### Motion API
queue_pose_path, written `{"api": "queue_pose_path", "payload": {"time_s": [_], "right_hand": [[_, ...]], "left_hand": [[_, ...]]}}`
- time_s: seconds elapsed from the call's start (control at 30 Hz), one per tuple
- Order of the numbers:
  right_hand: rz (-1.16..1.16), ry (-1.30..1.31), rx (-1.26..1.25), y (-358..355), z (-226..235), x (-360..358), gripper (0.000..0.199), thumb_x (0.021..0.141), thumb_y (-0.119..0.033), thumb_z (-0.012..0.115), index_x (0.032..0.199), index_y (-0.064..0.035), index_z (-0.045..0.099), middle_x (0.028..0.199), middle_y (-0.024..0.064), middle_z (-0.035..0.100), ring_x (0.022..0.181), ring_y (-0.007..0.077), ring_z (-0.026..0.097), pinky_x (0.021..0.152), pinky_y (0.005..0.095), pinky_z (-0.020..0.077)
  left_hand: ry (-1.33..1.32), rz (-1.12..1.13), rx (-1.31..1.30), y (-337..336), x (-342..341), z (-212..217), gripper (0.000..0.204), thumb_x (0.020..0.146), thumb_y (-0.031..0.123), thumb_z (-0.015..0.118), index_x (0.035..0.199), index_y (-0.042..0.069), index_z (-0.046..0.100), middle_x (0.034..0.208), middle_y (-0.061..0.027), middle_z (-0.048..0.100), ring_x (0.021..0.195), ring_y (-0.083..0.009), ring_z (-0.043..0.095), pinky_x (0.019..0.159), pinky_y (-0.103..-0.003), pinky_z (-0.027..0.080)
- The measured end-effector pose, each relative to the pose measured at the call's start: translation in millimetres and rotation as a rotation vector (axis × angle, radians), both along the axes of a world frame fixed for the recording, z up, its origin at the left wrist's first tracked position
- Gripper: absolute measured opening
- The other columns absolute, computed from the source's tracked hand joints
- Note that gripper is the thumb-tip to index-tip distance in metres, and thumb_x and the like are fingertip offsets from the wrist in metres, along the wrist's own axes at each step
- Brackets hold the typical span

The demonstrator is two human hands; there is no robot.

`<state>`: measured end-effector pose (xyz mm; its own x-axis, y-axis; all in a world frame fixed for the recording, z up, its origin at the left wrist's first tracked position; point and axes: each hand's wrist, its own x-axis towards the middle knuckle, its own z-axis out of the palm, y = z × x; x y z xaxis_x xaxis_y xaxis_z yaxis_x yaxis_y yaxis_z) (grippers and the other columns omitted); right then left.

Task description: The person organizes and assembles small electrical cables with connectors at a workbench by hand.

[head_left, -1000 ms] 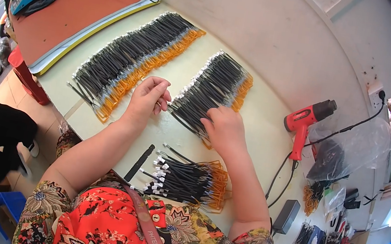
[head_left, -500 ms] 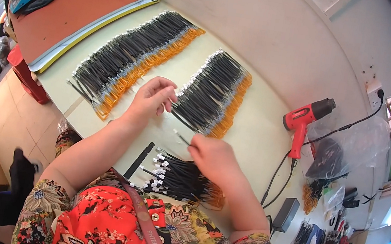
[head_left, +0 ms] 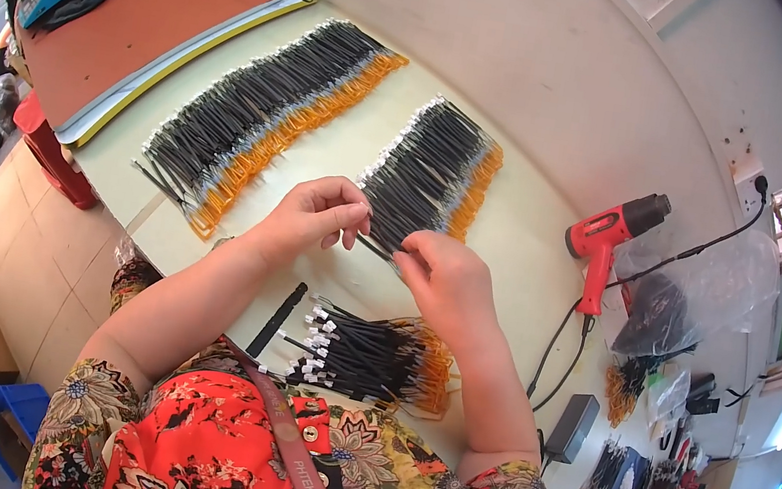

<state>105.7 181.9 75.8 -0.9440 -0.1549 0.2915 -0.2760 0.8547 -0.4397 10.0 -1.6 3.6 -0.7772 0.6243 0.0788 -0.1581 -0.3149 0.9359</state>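
A thin black cable [head_left: 374,246] is pinched at both ends between left hand [head_left: 312,218] and right hand [head_left: 444,278], above the tabletop [head_left: 521,254]. Loose cable pile [head_left: 374,358] lies nearer; laid-out cable row [head_left: 433,180] just beyond.

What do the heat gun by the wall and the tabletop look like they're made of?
Heat gun: likely moulded plastic, a smooth red shell with slight sheen and a black nozzle end whose material isn't clear. Tabletop: pale cream, matte and flat, possibly laminate or painted board.
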Motion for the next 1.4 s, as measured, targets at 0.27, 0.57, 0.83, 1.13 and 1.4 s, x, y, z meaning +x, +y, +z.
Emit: {"api": "queue_pose_path", "payload": {"time_s": [0.27,0.57,0.83,1.13,1.4], "right_hand": [[-0.017,0.034,0.052,-2.5,-1.9,-4.5,0.010,0.078,-0.010,0.064,0.080,-0.0057,0.056,0.074,0.0083,0.060,0.072,0.0279,0.059,0.064,0.0399,0.0456],[-0.033,0.039,0.066,-3.6,-0.2,-4.2,0.011,0.078,-0.011,0.065,0.079,-0.0062,0.055,0.073,0.0078,0.059,0.072,0.0276,0.058,0.065,0.0398,0.0455],[0.010,-0.014,0.121,-3.7,-16.5,-11.6,0.011,0.078,-0.013,0.064,0.078,-0.0062,0.056,0.075,0.0081,0.058,0.076,0.0279,0.058,0.067,0.0398,0.0465],[0.064,-0.056,0.324,-20.5,-40.9,-33.7,0.013,0.076,-0.016,0.067,0.079,-0.0065,0.058,0.079,0.0084,0.058,0.083,0.0275,0.058,0.072,0.0402,0.0464],[0.209,-0.292,0.356,-14.5,-22.4,-4.3,0.016,0.080,-0.019,0.062,0.079,-0.0035,0.060,0.079,0.0120,0.058,0.081,0.0320,0.058,0.072,0.0425,0.0466]], "left_hand": [[0.027,0.042,-0.033,0.2,-3.8,-4.8,0.017,0.091,0.021,0.058,0.085,0.006,0.055,0.074,-0.0045,0.062,0.062,-0.0092,0.058,0.050,-0.019,0.038],[0.034,0.065,-0.062,-0.5,-2.6,-3.0,0.019,0.092,0.024,0.056,0.084,0.007,0.056,0.075,-0.0030,0.062,0.063,-0.0087,0.058,0.051,-0.019,0.038],[-0.076,0.491,0.143,-5.7,-15.0,-11.4,0.020,0.093,0.027,0.052,0.092,0.007,0.057,0.086,-0.0035,0.062,0.073,-0.0089,0.057,0.053,-0.019,0.037],[-0.051,0.491,0.127,-4.3,-14.3,-10.4,0.018,0.094,0.026,0.050,0.092,0.009,0.055,0.086,-0.0034,0.061,0.073,-0.0090,0.056,0.054,-0.019,0.038],[-0.052,0.501,0.156,-5.9,-13.5,-11.7,0.018,0.094,0.025,0.050,0.092,0.008,0.055,0.086,-0.0039,0.061,0.074,-0.0090,0.056,0.053,-0.019,0.039]]}}
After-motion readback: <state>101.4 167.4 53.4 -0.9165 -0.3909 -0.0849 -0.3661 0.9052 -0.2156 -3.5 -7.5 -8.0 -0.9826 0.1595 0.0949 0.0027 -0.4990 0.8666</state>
